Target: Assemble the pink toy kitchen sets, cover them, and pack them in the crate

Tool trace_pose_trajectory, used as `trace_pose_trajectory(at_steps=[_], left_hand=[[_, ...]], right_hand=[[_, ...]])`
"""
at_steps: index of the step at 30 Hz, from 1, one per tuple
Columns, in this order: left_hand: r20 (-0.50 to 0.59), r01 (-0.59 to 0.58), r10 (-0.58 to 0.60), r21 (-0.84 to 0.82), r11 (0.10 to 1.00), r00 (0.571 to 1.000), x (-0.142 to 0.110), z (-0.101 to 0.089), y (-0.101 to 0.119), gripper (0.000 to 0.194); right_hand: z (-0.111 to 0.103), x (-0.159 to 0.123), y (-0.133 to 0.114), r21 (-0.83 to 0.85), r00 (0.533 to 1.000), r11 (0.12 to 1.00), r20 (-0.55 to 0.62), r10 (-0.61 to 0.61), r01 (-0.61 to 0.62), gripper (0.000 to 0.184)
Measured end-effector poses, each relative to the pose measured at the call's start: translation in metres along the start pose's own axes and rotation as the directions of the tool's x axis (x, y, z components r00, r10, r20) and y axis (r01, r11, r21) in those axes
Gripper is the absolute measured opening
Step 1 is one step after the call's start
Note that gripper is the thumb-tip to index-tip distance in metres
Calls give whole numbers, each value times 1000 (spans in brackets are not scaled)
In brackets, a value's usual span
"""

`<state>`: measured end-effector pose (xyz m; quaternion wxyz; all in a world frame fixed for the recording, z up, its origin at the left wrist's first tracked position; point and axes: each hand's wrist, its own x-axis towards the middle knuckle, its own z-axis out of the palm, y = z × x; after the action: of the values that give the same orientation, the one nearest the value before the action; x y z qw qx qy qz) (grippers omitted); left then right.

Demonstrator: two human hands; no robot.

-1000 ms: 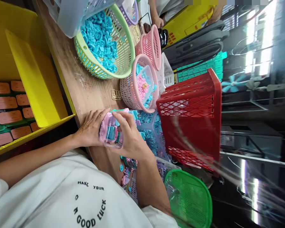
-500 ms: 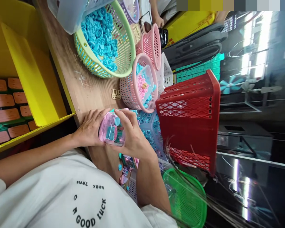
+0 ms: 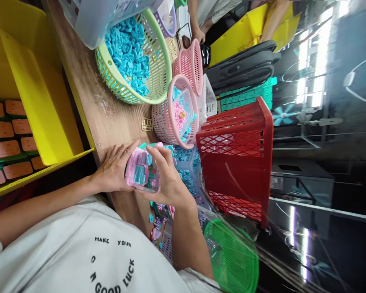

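Note:
Between my two hands is a small pink toy case with a clear cover (image 3: 144, 173), teal and pink parts showing inside it. My left hand (image 3: 115, 167) is wrapped round its pink side. On the clear side, my right hand (image 3: 171, 177) grips with thumb and fingers bent over the edge. Just beyond my fingers lie more teal and pink pieces, partly hidden. Below my right wrist, several small coloured parts (image 3: 160, 215) are scattered on the wooden table (image 3: 110, 118). A flat gold-coloured frame of small parts (image 3: 147, 124) lies beyond the case.
A light green basket (image 3: 163, 61) holds many blue pieces. Pink baskets (image 3: 163, 122) stand beside it. A red crate (image 3: 234, 162) and a green basket (image 3: 238, 260) are on the right. A yellow box (image 3: 49, 122) with pink-topped cases is at left. Another person's hand (image 3: 197, 34) shows at the top.
Both hands keep their hold on the toy case, which has tilted slightly. The view has shifted a little. At the top right, the other person's arm and the yellow box there have moved.

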<state>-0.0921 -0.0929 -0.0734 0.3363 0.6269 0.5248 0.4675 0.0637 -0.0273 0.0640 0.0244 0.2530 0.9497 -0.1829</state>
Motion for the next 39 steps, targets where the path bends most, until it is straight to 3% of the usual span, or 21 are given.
trace_pose_trajectory(at_steps=[5, 12, 20, 27, 33, 39], left_hand=[[1, 23, -23, -6, 1000, 1000, -1, 2, -2, 133], [-17, -12, 11, -9, 1000, 1000, 0, -3, 3, 111], [-74, -54, 54, 3, 999, 996, -1, 3, -2, 105], [-30, -27, 28, 29, 999, 999, 2, -2, 0, 113], [30, -44, 42, 81, 996, 999, 5, -9, -9, 126], [-14, -88, 91, 168, 982, 996, 16, -29, -23, 120]], right_hand=[[-5, 2, -5, -5, 998, 999, 50, 34, -34, 110], [-12, 10, -6, 36, 993, 999, 110, 31, -35, 106], [-15, 13, -11, 8, 986, 997, 154, 71, -73, 104], [-7, 9, -6, 19, 997, 998, 64, 53, -54, 108], [13, 1, 10, 100, 993, 988, -10, 118, -116, 119], [17, 25, 18, 93, 983, 989, -131, 128, -117, 125]])
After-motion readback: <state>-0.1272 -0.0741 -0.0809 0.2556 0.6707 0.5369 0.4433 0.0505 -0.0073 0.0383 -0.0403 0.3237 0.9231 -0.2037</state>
